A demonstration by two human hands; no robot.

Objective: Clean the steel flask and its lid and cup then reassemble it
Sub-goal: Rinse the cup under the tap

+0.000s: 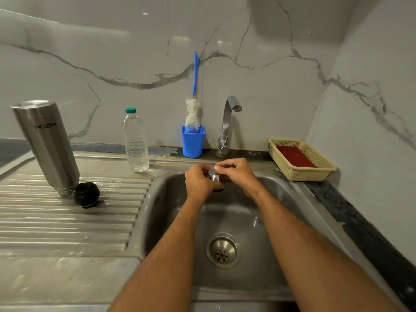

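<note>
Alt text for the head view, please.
Both hands, left hand and right hand, hold a steel cup over the sink. The flask stands inverted on the drainboard, black lid beside it.

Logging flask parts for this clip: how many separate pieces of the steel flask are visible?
3. The flask body stands inverted on the drainboard; the black lid lies beside its mouth; the steel cup is held by both hands over the sink. None seem hidden.
</note>
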